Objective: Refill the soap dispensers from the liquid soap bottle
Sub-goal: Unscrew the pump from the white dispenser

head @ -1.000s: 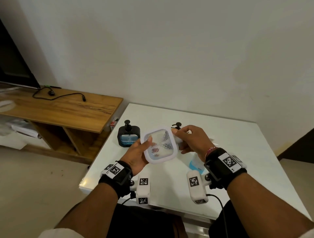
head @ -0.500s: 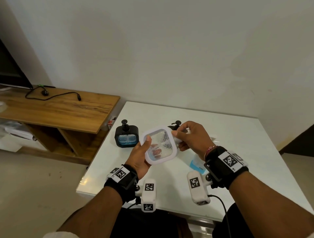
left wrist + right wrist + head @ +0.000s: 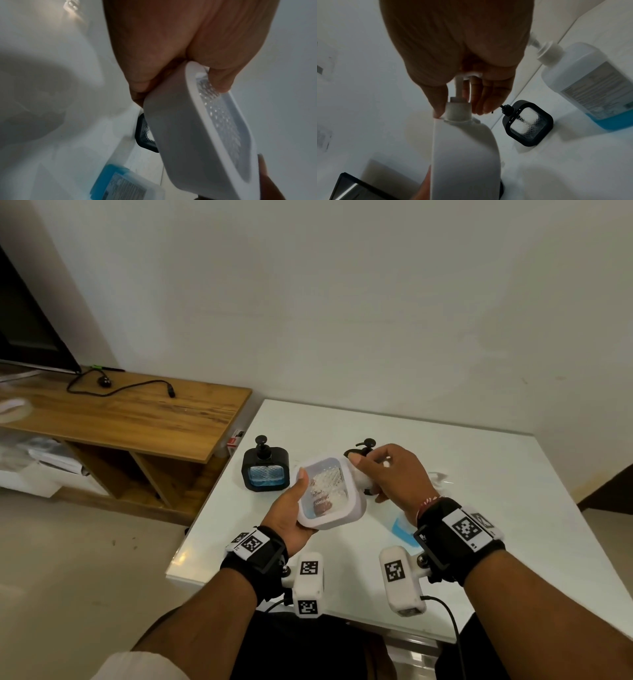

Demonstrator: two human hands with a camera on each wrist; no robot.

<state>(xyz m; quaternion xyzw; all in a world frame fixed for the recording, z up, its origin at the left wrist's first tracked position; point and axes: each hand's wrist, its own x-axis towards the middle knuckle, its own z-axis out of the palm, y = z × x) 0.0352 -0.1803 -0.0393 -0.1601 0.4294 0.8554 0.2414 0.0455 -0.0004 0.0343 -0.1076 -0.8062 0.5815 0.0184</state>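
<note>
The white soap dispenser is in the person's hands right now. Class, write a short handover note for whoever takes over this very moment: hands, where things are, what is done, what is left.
Left hand grips the white dispenser, tilted above the table.
Right hand pinches its pump collar; the pump is not off yet.
Two black dispensers stand on the table: one on the left shows blue soap, the other looks clear inside.
The soap bottle, part full of blue liquid, lies on the table with its own pump on.
Left: take off the white dispenser's pump, open the bottle, fill it, refit the pump, then probably the clear black one.
</note>
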